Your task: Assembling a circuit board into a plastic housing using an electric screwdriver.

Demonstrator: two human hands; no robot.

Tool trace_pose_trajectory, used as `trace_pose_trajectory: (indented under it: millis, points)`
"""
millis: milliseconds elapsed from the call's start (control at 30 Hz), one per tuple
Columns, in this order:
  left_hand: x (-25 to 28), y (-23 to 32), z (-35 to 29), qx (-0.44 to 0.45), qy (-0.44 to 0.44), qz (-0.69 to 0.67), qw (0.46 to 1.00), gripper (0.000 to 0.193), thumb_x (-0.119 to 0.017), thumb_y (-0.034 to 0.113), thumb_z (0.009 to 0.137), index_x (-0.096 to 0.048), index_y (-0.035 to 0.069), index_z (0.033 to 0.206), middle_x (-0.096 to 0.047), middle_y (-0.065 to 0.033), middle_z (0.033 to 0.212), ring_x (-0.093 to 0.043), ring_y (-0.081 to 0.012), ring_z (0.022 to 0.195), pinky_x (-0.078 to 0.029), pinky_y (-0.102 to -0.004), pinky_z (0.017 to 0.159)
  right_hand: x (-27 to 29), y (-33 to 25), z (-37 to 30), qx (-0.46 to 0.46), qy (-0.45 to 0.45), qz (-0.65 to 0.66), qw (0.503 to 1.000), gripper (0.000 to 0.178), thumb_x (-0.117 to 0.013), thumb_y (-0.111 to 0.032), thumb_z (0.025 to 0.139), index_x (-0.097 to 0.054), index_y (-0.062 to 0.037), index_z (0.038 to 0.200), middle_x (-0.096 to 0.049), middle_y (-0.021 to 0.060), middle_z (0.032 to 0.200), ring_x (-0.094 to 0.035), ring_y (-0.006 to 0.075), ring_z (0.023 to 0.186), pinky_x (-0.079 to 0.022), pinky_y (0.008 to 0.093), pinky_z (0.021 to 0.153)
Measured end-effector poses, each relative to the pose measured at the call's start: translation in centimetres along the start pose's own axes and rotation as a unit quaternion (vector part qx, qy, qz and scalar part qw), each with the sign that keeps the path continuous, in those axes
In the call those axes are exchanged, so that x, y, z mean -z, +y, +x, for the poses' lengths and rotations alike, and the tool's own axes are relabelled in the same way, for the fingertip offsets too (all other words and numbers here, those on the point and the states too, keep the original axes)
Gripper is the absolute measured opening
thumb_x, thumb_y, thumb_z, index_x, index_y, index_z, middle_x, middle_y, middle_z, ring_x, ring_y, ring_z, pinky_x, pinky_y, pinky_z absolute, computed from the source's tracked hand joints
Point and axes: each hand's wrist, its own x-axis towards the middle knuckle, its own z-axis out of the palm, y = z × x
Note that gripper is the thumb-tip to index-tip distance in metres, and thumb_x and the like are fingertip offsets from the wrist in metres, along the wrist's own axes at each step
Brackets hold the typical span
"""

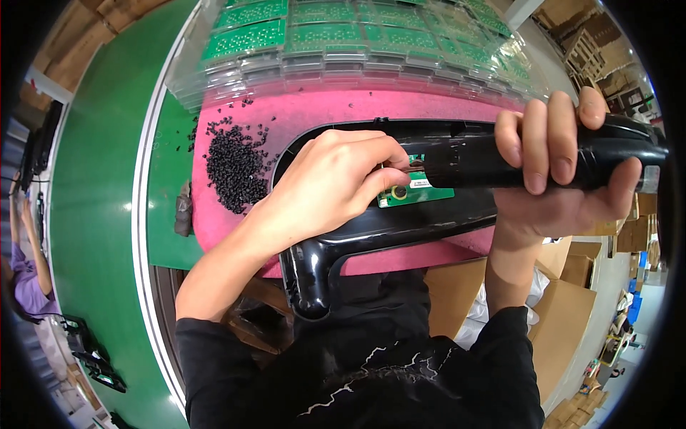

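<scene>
A long glossy black plastic housing [421, 232] lies across the pink mat, with a stubby leg pointing toward me at its left. Inside it sits a green circuit board [437, 194] carrying a round yellow-and-black component. My left hand [343, 171] reaches over the housing, thumb and forefinger pinched on a few thin brown wires [416, 166] above the board. The wires meet the open end of a second, tube-like black plastic part [464, 161]. My right hand [550, 164] holds that part up at the right, fingers over its top and thumb along its near side.
Small black pieces [236, 168] lie heaped on the pink mat [307, 107]. Stacked clear trays of green boards [321, 50] stand at the back. An open cardboard box [564, 307] with white-wrapped items is at the lower right. Another person's arm [36, 243] shows far left.
</scene>
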Motion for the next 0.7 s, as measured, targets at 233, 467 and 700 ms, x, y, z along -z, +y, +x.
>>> trace_pose_trajectory:
  millis: [233, 467, 700]
  points:
    - [0.5, 0.7, 0.3, 0.038, -0.019, -0.056, 0.997, 0.012, -0.072, 0.005, 0.081, -0.068, -0.002, 0.09, -0.07, -0.0078, 0.082, -0.067, -0.0151, 0.069, -0.051, -0.0274, 0.059, -0.3, -0.7, -0.6, 0.026, 0.018, -0.008, 0.999, 0.044, -0.063, -0.049, 0.086, -0.048, -0.0111, 0.104, -0.05, -0.0042, 0.069, -0.049, 0.0083, 0.053, -0.04, 0.0273, 0.061]
    - [0.1, -0.1, 0.2, -0.005, -0.017, -0.08, 0.997, 0.007, -0.068, 0.001, 0.083, -0.067, -0.004, 0.088, -0.07, -0.0121, 0.084, -0.069, -0.022, 0.074, -0.053, -0.0302, 0.067, -0.5, 0.2, -0.8, 0.031, -0.039, -0.012, 0.999, 0.045, -0.062, -0.051, 0.086, -0.049, -0.0115, 0.104, -0.051, -0.0045, 0.067, -0.047, 0.0074, 0.049, -0.041, 0.026, 0.056]
    - [0.0, -0.6, 0.3, 0.042, 0.083, 0.051, 0.994, 0.006, -0.061, 0.002, 0.09, -0.06, -0.003, 0.089, -0.065, -0.0123, 0.078, -0.065, -0.0247, 0.072, -0.051, -0.0317, 0.069, -2.0, 2.2, -2.6, -0.047, 0.091, -0.113, 0.988, 0.051, -0.06, -0.055, 0.087, -0.049, -0.008, 0.102, -0.048, -0.0016, 0.06, -0.042, 0.0096, 0.043, -0.035, 0.0264, 0.045]
